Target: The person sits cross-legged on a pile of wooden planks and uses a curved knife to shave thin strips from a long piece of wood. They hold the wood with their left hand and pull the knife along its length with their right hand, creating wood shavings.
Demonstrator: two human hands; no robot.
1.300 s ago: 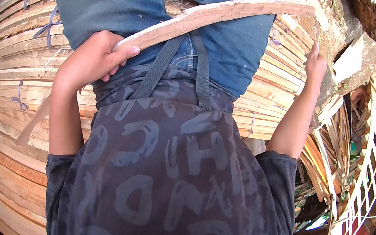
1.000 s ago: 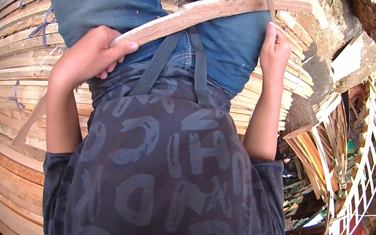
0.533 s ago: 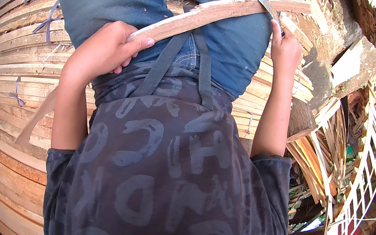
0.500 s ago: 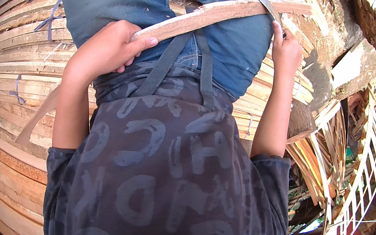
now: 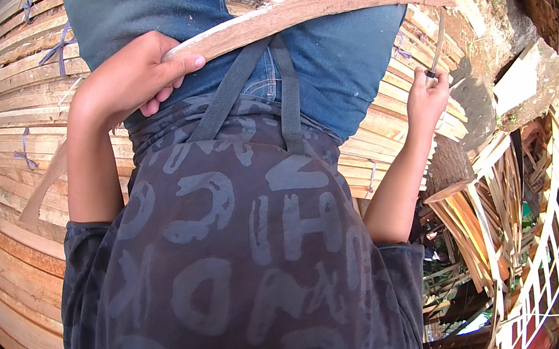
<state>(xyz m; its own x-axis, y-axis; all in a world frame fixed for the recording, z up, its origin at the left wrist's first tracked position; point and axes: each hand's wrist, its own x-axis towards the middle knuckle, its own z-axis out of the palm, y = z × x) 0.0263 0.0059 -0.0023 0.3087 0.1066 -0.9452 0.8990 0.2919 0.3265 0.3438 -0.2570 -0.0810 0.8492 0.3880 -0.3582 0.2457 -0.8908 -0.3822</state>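
Note:
A long, curved wooden strip [image 5: 303, 8] lies across my thighs, running from my left side to the upper right. My left hand [image 5: 140, 69] grips its near-left part, thumb laid along the top. In my right hand [image 5: 428, 95] is a knife [image 5: 439, 43], its thin blade pointing up and seen nearly edge-on. The blade tip is close to the strip's far right end; whether they touch, I cannot tell. Beyond my left forearm another length of curved wood [image 5: 45, 188] shows; my arm hides whether it belongs to the same strip.
Bundled wooden slats [image 5: 9, 115], tied with bluish strings, spread on the left and under me. At the right stand a cut log [image 5: 451, 181], a stone block [image 5: 543, 79], loose split strips [image 5: 465, 250] and a pale lattice frame [image 5: 538, 268]. Dark cloth straps [image 5: 290, 90] lie over my lap.
My right hand and knife have moved to the right, and the blade no longer crosses the strip's middle-right part. My left hand and the strip have shifted slightly left and the strip's far end upward.

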